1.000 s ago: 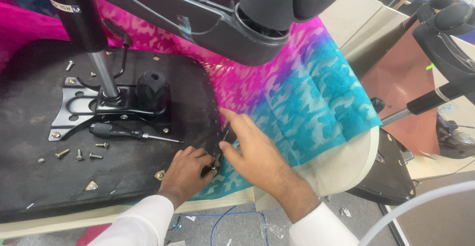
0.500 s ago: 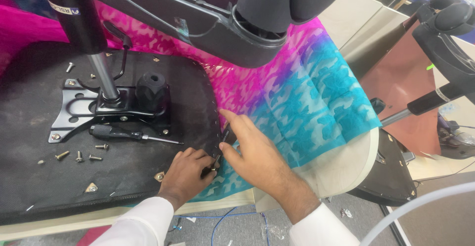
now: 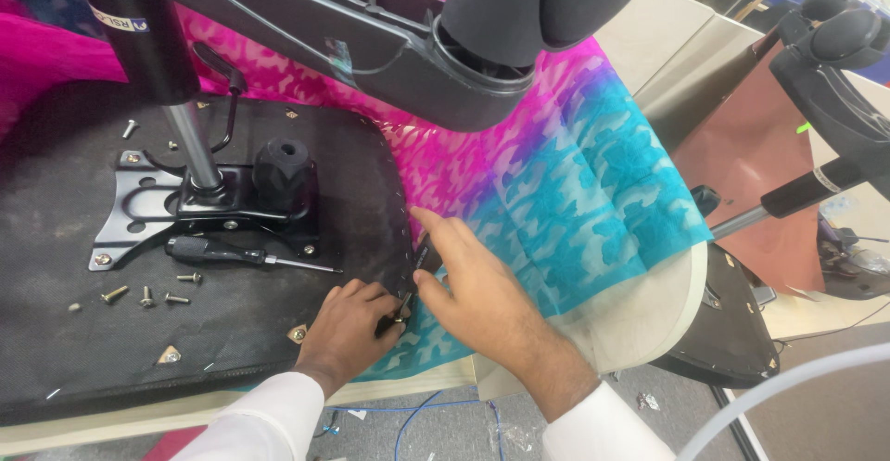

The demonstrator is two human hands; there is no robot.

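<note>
An upturned black chair seat [image 3: 278,322] lies on a table, its metal mechanism plate [image 3: 139,206] and gas-lift column [image 3: 190,151] pointing up. My left hand [image 3: 352,322] pinches the seat's edge near the right rim, fingers closed on a small dark part there. My right hand [image 3: 464,285] rests beside it, thumb and forefinger holding a thin dark tool [image 3: 422,259] against the same edge. A black-handled screwdriver [image 3: 241,255] lies on the seat just left of my hands. Loose screws [image 3: 153,296] lie scattered at the left.
A pink and turquoise patterned cloth [image 3: 575,192] covers the table under the seat. A black chair base arm [image 3: 371,35] looms overhead. Another chair part with a gas cylinder [image 3: 816,183] stands at the right. Blue cable [image 3: 417,415] lies on the floor below.
</note>
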